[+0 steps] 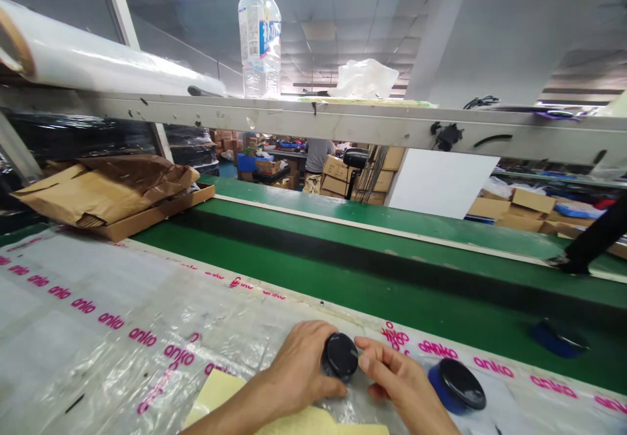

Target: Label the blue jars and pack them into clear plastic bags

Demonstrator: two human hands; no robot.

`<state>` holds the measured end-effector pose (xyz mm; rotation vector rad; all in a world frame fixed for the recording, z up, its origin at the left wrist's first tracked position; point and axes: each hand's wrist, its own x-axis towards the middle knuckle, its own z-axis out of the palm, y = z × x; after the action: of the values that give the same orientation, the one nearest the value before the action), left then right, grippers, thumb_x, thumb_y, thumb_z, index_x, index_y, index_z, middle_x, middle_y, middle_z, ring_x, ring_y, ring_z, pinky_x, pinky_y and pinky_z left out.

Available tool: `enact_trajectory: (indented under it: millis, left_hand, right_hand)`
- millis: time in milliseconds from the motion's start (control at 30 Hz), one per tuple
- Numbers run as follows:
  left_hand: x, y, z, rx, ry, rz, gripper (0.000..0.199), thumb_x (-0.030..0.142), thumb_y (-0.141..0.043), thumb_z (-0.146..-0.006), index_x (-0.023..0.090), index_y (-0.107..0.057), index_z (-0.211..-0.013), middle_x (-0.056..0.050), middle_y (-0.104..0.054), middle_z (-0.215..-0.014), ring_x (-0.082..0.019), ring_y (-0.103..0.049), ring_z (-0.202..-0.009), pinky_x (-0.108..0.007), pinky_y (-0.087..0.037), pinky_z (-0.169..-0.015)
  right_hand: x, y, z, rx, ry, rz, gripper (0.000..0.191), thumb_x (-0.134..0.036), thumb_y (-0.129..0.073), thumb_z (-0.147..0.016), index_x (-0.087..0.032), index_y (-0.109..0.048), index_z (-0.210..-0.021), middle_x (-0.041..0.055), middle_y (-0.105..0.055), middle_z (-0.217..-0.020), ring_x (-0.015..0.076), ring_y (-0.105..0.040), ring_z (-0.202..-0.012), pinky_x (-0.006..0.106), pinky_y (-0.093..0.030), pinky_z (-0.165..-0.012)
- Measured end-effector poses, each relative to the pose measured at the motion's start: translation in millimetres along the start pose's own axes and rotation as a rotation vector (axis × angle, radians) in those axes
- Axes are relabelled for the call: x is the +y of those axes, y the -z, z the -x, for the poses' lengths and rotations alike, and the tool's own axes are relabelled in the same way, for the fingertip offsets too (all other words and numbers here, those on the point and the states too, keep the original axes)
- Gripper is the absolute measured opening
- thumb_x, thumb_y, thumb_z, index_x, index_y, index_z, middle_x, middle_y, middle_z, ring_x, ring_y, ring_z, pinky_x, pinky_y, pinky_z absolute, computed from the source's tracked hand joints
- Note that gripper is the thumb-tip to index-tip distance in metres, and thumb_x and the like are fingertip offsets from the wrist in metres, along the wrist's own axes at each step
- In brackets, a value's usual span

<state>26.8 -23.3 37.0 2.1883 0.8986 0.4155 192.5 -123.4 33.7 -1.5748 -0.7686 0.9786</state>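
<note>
Near the bottom middle, my left hand (306,366) is wrapped round a small round container with a shiny black top (341,355), thumb at the near side and fingers at the far side. Just to its right is my right hand (392,376), its fingers curled and thumb close to the index finger, tips by the container's edge. Whatever those fingertips may pinch is too small to make out. A similar blue container with a black top (460,385) rests beside my right wrist. Yellow paper sheets (313,420) lie partly beneath my left forearm.
Plastic sheeting printed "anko" (112,350) covers the worktop. Beyond it runs a green conveyor belt (304,272), carrying another blue round container (560,338). A cardboard tray with brown paper (122,193) sits left. Overhead, a shelf rail (294,116) bears a water bottle (259,36).
</note>
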Motion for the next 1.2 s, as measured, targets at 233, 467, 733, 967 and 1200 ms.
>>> enact_trajectory:
  millis: [233, 467, 733, 967, 1200]
  left_hand:
    - [9.5, -5.6, 3.4, 0.059, 0.006, 0.066, 0.035, 0.025, -0.074, -0.074, 0.020, -0.059, -0.105, -0.005, -0.069, -0.096, -0.027, -0.066, -0.088, -0.034, -0.049, -0.076]
    - [-5.6, -12.0, 2.3, 0.094, -0.225, 0.189, 0.037, 0.012, -0.071, -0.076, 0.022, -0.058, -0.109, -0.007, -0.065, -0.117, -0.025, -0.064, -0.103, -0.035, -0.049, -0.092]
    - [-14.9, -18.5, 1.5, 0.121, -0.254, 0.171, 0.043, 0.007, -0.073, -0.077, 0.025, -0.058, -0.113, -0.003, -0.064, -0.120, -0.023, -0.062, -0.106, -0.032, -0.048, -0.093]
    - [-16.5, -18.0, -0.8, 0.114, -0.314, 0.189, 0.049, 0.003, -0.073, -0.078, 0.026, -0.056, -0.117, -0.002, -0.063, -0.118, -0.021, -0.063, -0.103, -0.031, -0.049, -0.091]
    - [-18.9, -19.2, -2.7, 0.115, -0.318, 0.177, 0.055, -0.003, -0.072, -0.074, 0.027, -0.056, -0.117, -0.001, -0.062, -0.123, -0.020, -0.062, -0.107, -0.030, -0.049, -0.092]
  right_hand:
    - [10.8, 1.4, 0.9, -0.040, 0.124, 0.147, 0.036, -0.056, -0.069, -0.070, -0.022, -0.066, -0.056, 0.0105, -0.074, -0.120, 0.0343, -0.067, -0.106, 0.040, -0.049, -0.084]
    - [7.4, -0.2, -3.5, -0.096, 0.121, 0.183, 0.028, -0.050, -0.067, -0.070, -0.024, -0.067, -0.059, 0.0115, -0.071, -0.126, 0.0358, -0.057, -0.128, 0.048, -0.031, -0.112]
    - [8.5, -1.7, -6.6, -0.126, 0.153, 0.130, 0.022, -0.041, -0.068, -0.074, -0.023, -0.065, -0.061, 0.0087, -0.071, -0.120, 0.0324, -0.061, -0.118, 0.044, -0.037, -0.108]
    - [4.4, -0.8, -10.0, -0.215, 0.181, 0.156, 0.016, -0.034, -0.064, -0.078, -0.024, -0.065, -0.066, 0.0079, -0.069, -0.117, 0.0298, -0.060, -0.118, 0.043, -0.037, -0.105]
    - [5.9, -0.4, -12.8, -0.211, 0.199, 0.157, 0.015, -0.033, -0.065, -0.077, -0.023, -0.066, -0.066, 0.0093, -0.067, -0.116, 0.0299, -0.061, -0.115, 0.045, -0.036, -0.105]
